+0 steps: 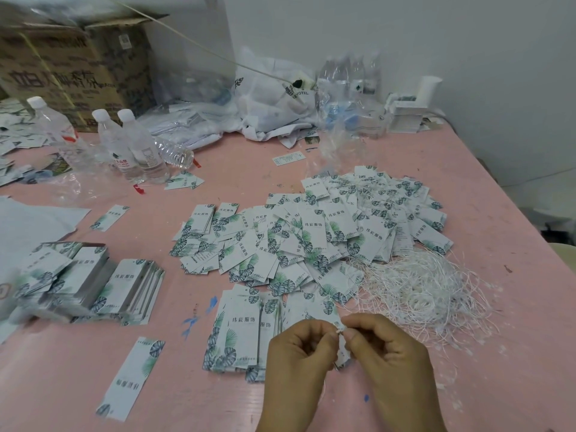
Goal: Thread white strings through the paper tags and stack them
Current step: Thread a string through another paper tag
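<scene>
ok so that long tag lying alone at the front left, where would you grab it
Probably the lone tag by its near short end, which seems to sit at the pink table edge, pinched from the front; it lies flat with bare table all round.

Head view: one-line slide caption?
Both hands, left hand and right hand, pinch a white string at a paper tag above a pink table.

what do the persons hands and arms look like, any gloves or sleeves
Both hands are bare: the left hand and right hand wear no gloves, and no rings or watch show. The forearms are uncovered down to the bottom edge of the picture, so no sleeve is in view.
</scene>
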A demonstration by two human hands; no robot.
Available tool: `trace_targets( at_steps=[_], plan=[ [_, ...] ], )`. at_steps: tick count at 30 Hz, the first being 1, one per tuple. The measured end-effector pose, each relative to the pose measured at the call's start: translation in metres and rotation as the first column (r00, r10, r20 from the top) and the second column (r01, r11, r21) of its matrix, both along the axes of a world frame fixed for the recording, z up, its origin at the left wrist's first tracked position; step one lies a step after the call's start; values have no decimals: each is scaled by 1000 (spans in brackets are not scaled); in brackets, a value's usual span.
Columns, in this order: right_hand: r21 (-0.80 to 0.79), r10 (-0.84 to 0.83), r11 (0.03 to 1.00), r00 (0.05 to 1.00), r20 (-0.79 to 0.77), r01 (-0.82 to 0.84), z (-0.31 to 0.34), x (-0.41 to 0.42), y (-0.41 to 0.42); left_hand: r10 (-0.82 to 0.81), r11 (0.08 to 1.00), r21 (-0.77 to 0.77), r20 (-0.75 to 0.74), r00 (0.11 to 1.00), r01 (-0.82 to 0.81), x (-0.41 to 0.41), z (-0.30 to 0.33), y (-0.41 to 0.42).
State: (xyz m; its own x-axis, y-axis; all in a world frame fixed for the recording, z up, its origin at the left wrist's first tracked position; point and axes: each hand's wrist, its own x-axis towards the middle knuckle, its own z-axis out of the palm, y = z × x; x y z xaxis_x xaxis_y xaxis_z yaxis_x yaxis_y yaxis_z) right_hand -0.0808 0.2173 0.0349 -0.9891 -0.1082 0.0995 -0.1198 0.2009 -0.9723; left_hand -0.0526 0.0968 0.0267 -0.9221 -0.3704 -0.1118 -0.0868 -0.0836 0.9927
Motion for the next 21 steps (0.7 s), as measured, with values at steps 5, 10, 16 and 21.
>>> trace_targets(
  at_steps=[5, 10, 16, 21],
  plan=[
    [51, 8, 999, 999, -47, -6, 1, 0, -1, -5, 1000, -2, 2, 1000, 5, 1, 2, 0],
    [25, 15, 1000, 1000, -24, -15, 0, 0, -2, -7, 1000, 1, -1, 1000, 7, 1, 4, 0],
    [-54, 44, 998, 993, 105, -39, 0, -5, 2, -13, 999, -33, -35, 999, 12, 3, 6, -2],
    [-108, 113, 990, 978, 173, -95, 5, -11, 6, -45, 998, -35, -33, 998, 44, 3, 5, -6]
  ],
)
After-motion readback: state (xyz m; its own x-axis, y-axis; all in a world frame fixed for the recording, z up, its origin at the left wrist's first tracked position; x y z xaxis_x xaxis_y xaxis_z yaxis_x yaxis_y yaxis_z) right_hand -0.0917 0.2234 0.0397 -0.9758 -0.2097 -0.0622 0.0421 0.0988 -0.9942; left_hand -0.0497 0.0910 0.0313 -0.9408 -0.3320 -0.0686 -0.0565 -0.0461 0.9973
